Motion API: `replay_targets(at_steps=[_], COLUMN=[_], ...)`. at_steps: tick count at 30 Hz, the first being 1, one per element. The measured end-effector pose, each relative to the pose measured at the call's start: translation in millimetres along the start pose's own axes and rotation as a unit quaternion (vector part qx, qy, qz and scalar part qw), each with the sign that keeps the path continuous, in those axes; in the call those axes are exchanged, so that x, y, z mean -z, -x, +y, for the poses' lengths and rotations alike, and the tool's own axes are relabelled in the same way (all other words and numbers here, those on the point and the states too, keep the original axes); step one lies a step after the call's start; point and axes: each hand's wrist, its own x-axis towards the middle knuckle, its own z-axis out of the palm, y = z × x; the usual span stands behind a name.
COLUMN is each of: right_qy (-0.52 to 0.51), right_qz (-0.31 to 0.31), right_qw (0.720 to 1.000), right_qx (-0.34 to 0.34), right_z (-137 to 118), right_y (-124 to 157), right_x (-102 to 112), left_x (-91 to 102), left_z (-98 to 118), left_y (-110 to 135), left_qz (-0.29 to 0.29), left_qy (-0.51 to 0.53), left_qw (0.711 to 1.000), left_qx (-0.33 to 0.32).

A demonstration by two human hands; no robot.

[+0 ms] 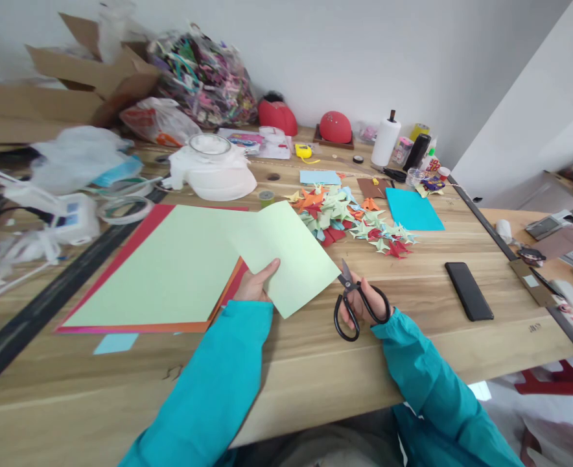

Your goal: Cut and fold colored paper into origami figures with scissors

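My left hand (pixel 256 283) pinches the near edge of a pale green paper piece (pixel 286 250), lifted a little off the wooden table (pixel 413 285). My right hand (pixel 364 301) has its fingers through the black handles of scissors (pixel 349 305), whose blades touch the paper's right edge. To the left lies a stack of large sheets (pixel 164 272), pale green on top with orange and red beneath. Beyond the paper spreads a pile of small folded paper shapes (pixel 352 217) in green, orange and red.
A black phone (pixel 468 290) lies right of the scissors. A cyan sheet (pixel 413 209), a white lidded container (pixel 213 170), tape rolls, plastic bags and cardboard boxes (pixel 72 78) crowd the far and left side. A paper towel roll (pixel 385 141) stands at the back.
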Motion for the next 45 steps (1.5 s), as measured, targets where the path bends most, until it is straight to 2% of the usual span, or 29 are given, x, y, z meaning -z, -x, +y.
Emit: replay_targets(at_steps=[12,18,21,25,27,32,39,45], right_qy=[0.008,0.027,0.032,0.029,0.029,0.024,-0.035,-0.032], right_qz=[-0.012,-0.014,-0.004,-0.002,0.001,0.002,-0.032,-0.039], right_qw=[0.998,0.998,0.999,0.999,0.998,0.999,0.998,0.998], right_qx=[0.061,0.055,0.042,0.042,0.051,0.047,0.048,0.029], right_z=[-5.9,-3.3,-2.5,-2.5,-2.4,-1.6,-0.3,3.8], right_y=[4.6,6.1,6.7,7.7,8.2,8.2,7.8,5.8], right_x=[-6.2,-6.5,-7.2,-8.0,-8.6,-11.0,-16.0,-18.8], left_x=[4.3,2.3,0.9,0.8,1.5,-0.5,-6.7,0.9], left_z=[-3.2,-4.6,-2.8,1.4,1.4,-6.3,-13.9,-19.6], left_y=[-6.3,-5.6,-5.0,-3.8,-3.8,-3.8,2.9,-5.9], left_qz=[-0.006,0.041,0.046,-0.003,-0.007,0.115,0.164,0.192], left_qy=[-0.036,-0.047,-0.030,0.028,0.014,-0.077,-0.185,-0.267], left_qw=[0.997,0.997,0.997,0.992,0.992,0.990,0.957,0.921], left_qx=[0.068,0.052,0.052,0.119,0.128,0.012,-0.154,-0.211])
